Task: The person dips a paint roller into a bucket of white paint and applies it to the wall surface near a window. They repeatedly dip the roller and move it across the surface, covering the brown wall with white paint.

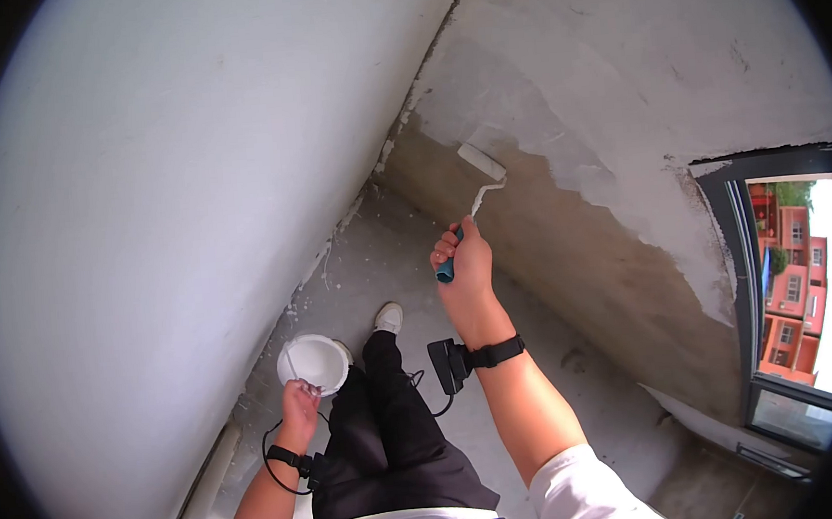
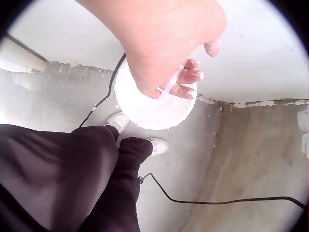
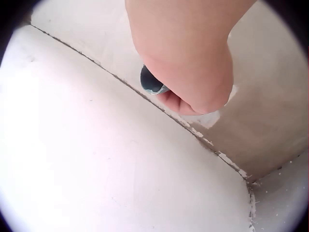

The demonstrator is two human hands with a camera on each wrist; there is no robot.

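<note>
In the head view the right hand [image 1: 464, 261] grips the blue-green handle [image 1: 447, 271] of a paint roller, whose white sleeve [image 1: 482, 161] lies at the wall [image 1: 629, 264], by the edge between white coating and bare brown surface. The left hand [image 1: 300, 403] holds the handle of a white bucket [image 1: 319, 363] at its rim, fingers curled. White smears mark the left fingertips [image 2: 192, 76] in the left wrist view. From the right wrist view, the right hand [image 3: 193, 72] wraps the dark handle end [image 3: 151, 81]; the roller sleeve is hidden there.
A smooth white wall [image 1: 169, 180] rises on the left and meets the coated wall at a rough corner. The window [image 1: 794, 281] is at the right. White spots dot the grey floor [image 1: 358, 254] around the person's shoes [image 1: 389, 317]. Black cables hang from the wrist cameras.
</note>
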